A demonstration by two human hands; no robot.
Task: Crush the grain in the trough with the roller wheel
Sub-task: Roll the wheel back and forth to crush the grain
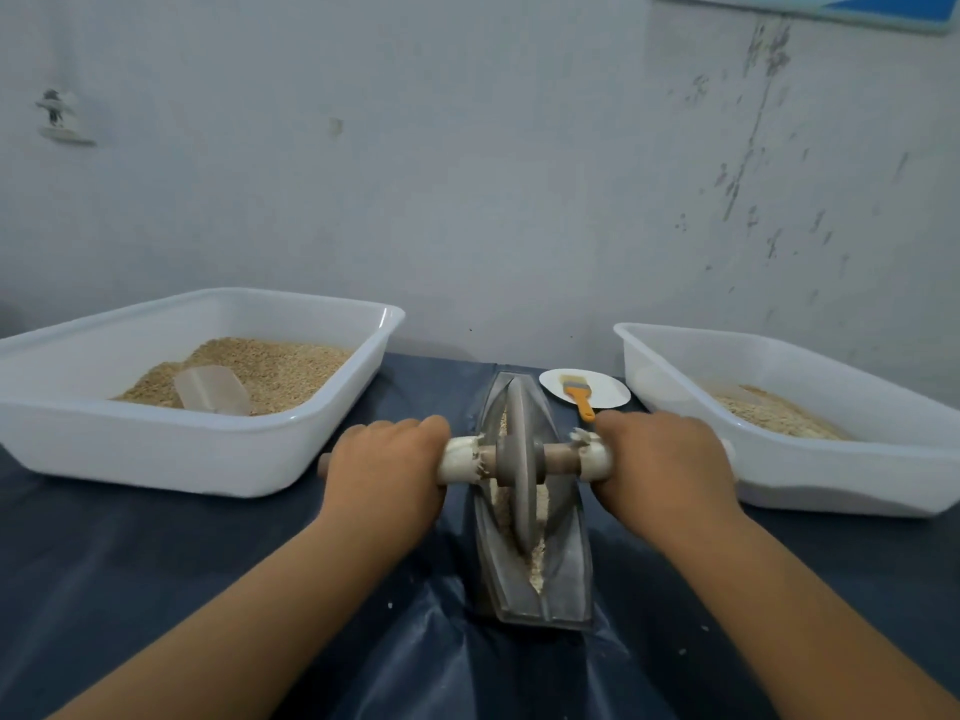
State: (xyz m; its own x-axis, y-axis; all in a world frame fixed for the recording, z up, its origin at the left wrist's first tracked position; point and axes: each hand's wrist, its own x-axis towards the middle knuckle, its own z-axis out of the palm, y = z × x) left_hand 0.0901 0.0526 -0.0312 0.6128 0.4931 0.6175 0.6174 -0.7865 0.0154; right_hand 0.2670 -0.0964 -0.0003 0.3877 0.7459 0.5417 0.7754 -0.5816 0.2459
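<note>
Grain mid-crush, wheel seated in the trough

Grain (536, 556) lies pale and coarse along the groove of the trough (569, 569), a long boat-shaped metal vessel, dull grey, set lengthways on the dark sheet (156, 563) in front of me. Roller wheel (521, 459) stands upright in the groove: thin grey disc, edge down in the grain, wooden axle through its hub.

My left hand (387, 462) is curled round the left end of the axle, my right hand (665, 462) round the right end; both grip over white wrapping that looks frayed at its inner ends. Fingers closed tight, palms down.

Step in hand, as I judge it: the rolling stroke itself, wheel about midway along the trough. Next move calls for even downward pressure from both hands and a straight push or pull along the groove, keeping the disc upright so it doesn't ride up the sloping walls or spill grain over the rim.

Left, a white plastic tub (156, 449) holds a heap of tan grain with a translucent scoop (213, 389) lying in it. Right, a second tub (831, 475) holds a shallower layer, finer-looking, though I can't be sure. Beyond the trough, a small white plate (608, 392) carries an orange-handled brush (577, 391).
</note>
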